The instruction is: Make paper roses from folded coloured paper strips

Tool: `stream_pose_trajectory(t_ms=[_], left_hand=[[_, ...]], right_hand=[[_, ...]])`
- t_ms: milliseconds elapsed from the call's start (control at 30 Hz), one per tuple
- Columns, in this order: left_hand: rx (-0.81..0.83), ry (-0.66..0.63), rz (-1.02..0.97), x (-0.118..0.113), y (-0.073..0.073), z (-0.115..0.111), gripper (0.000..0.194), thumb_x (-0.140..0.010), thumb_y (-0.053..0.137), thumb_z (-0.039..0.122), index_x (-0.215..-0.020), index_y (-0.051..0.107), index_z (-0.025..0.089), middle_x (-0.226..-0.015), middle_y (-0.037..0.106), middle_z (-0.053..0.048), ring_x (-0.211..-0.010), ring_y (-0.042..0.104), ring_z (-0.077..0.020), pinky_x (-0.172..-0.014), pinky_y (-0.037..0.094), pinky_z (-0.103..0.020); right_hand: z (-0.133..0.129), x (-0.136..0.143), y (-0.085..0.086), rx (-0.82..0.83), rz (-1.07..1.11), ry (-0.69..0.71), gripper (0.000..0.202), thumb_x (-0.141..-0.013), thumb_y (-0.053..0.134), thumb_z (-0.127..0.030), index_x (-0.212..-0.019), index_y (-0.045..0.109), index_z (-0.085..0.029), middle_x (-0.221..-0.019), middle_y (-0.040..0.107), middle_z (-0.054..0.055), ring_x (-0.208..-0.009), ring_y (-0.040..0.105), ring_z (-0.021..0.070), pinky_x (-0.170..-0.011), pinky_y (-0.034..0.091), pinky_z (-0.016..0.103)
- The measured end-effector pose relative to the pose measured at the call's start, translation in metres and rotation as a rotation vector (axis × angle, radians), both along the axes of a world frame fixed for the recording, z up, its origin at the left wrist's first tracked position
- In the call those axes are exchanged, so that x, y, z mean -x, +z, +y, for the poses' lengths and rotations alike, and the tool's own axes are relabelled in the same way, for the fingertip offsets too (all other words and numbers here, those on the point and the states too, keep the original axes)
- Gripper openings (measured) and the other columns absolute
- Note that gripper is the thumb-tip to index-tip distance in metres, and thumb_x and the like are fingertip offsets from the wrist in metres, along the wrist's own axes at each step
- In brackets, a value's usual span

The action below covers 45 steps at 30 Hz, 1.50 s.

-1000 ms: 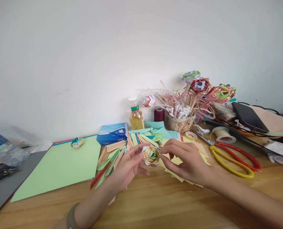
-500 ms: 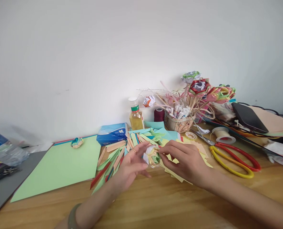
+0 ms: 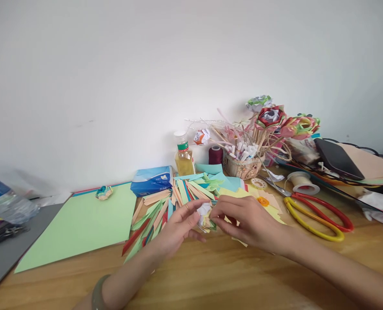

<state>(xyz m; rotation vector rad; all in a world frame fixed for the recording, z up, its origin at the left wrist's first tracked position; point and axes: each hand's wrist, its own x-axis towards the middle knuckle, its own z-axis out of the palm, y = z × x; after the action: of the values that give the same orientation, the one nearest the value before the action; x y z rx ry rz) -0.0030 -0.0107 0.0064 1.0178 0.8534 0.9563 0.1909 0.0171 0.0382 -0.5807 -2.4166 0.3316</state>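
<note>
A small folded paper flower point(image 3: 205, 215), white, cream and green, is between my two hands above the wooden table. My left hand point(image 3: 183, 224) holds it from the left, with thumb and fingers around its side. The fingertips of my right hand point(image 3: 239, 217) pinch its right edge, and they hide part of it. Folded paper strips point(image 3: 152, 219) in green, peach, red and blue lie behind and left of my left hand. Yellow paper pieces point(image 3: 272, 212) lie behind my right hand, with a small orange coil point(image 3: 263, 201) on them.
Scissors point(image 3: 323, 217) and a spool point(image 3: 303, 183) lie at the right. A basket point(image 3: 245, 168) with paper flowers, a bottle point(image 3: 184, 159) and a blue tissue pack point(image 3: 152, 181) stand behind. Green sheets point(image 3: 78, 228) lie left, bearing a small paper piece point(image 3: 104, 193).
My right hand has shifted slightly left over the flower, and its fingers cover more of it. The flower has turned a little, and the orange coil has come into view behind my right hand.
</note>
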Motion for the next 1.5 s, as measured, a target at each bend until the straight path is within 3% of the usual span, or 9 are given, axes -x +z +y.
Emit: stream_pose_trajectory(t_ms=[133, 300, 400, 600, 733, 967, 1267, 1500], left_hand=[[-0.089, 0.012, 0.033, 0.001, 0.002, 0.000, 0.040, -0.079, 0.060, 0.036, -0.119, 0.055, 0.031, -0.124, 0.048, -0.005, -0.094, 0.050, -0.0185, -0.064, 0.056, -0.028], [-0.172, 0.090, 0.092, 0.001, -0.001, 0.000, 0.043, -0.079, 0.060, 0.035, -0.121, 0.052, 0.028, -0.117, 0.052, -0.006, -0.091, 0.052, -0.0180, -0.067, 0.054, -0.027], [-0.268, 0.120, 0.146, 0.001, -0.002, 0.000, 0.038, -0.080, 0.058, 0.033, -0.118, 0.053, 0.030, -0.121, 0.048, -0.005, -0.094, 0.052, -0.0184, -0.070, 0.054, -0.027], [-0.562, 0.158, 0.291, 0.002, -0.005, -0.001, 0.030, -0.083, 0.054, 0.026, -0.113, 0.053, 0.031, -0.124, 0.040, -0.006, -0.108, 0.045, -0.0222, -0.071, 0.050, -0.025], [-0.716, 0.196, 0.432, 0.004, -0.010, -0.003, 0.034, -0.084, 0.053, 0.021, -0.116, 0.053, 0.032, -0.121, 0.042, -0.007, -0.109, 0.044, -0.0223, -0.072, 0.048, -0.025], [-0.900, 0.247, 0.539, 0.004, -0.014, -0.005, 0.044, -0.083, 0.052, 0.014, -0.120, 0.048, 0.038, -0.119, 0.042, -0.006, -0.105, 0.047, -0.0207, -0.068, 0.050, -0.024], [-0.892, 0.328, 0.557, 0.004, -0.017, -0.007, 0.043, -0.081, 0.055, 0.014, -0.118, 0.051, 0.035, -0.119, 0.043, -0.007, -0.109, 0.046, -0.0231, -0.072, 0.054, -0.029], [-0.908, 0.359, 0.553, 0.004, -0.018, -0.007, 0.045, -0.080, 0.056, 0.012, -0.117, 0.052, 0.037, -0.118, 0.045, -0.006, -0.107, 0.047, -0.0214, -0.072, 0.054, -0.028]], right_hand=[[-0.003, 0.003, 0.004, 0.229, 0.185, -0.131, 0.014, -0.084, 0.050, -0.022, -0.076, 0.060, -0.016, -0.063, 0.054, -0.001, -0.052, 0.045, 0.0077, -0.046, 0.035, 0.018], [-0.005, 0.008, 0.008, 0.666, 0.226, -0.179, 0.021, -0.080, 0.051, -0.026, -0.064, 0.061, -0.016, -0.059, 0.056, -0.001, -0.051, 0.045, 0.0087, -0.045, 0.033, 0.020], [-0.003, 0.010, 0.007, 0.795, 0.251, -0.218, 0.018, -0.076, 0.053, -0.027, -0.069, 0.065, -0.016, -0.063, 0.061, 0.001, -0.054, 0.049, 0.0102, -0.045, 0.034, 0.021], [-0.002, 0.012, 0.004, 0.895, 0.298, -0.262, 0.014, -0.071, 0.057, -0.024, -0.072, 0.067, -0.016, -0.065, 0.063, 0.001, -0.054, 0.049, 0.0100, -0.045, 0.034, 0.021], [-0.005, 0.014, 0.005, 0.938, 0.302, -0.252, 0.012, -0.070, 0.058, -0.025, -0.070, 0.064, -0.015, -0.056, 0.054, -0.003, -0.048, 0.041, 0.0074, -0.040, 0.027, 0.019], [-0.008, 0.017, -0.003, 0.846, 0.333, -0.229, 0.008, -0.070, 0.055, -0.021, -0.067, 0.059, -0.016, -0.055, 0.046, -0.005, -0.049, 0.037, 0.0067, -0.042, 0.028, 0.018], [-0.010, 0.018, -0.004, 0.991, 0.416, -0.196, 0.019, -0.074, 0.054, -0.032, -0.068, 0.058, -0.015, -0.057, 0.046, -0.004, -0.045, 0.039, 0.0051, -0.041, 0.036, 0.017], [-0.011, 0.021, -0.008, 0.984, 0.433, -0.242, 0.013, -0.070, 0.056, -0.028, -0.071, 0.058, -0.016, -0.055, 0.047, -0.005, -0.044, 0.039, 0.0052, -0.039, 0.037, 0.017]])
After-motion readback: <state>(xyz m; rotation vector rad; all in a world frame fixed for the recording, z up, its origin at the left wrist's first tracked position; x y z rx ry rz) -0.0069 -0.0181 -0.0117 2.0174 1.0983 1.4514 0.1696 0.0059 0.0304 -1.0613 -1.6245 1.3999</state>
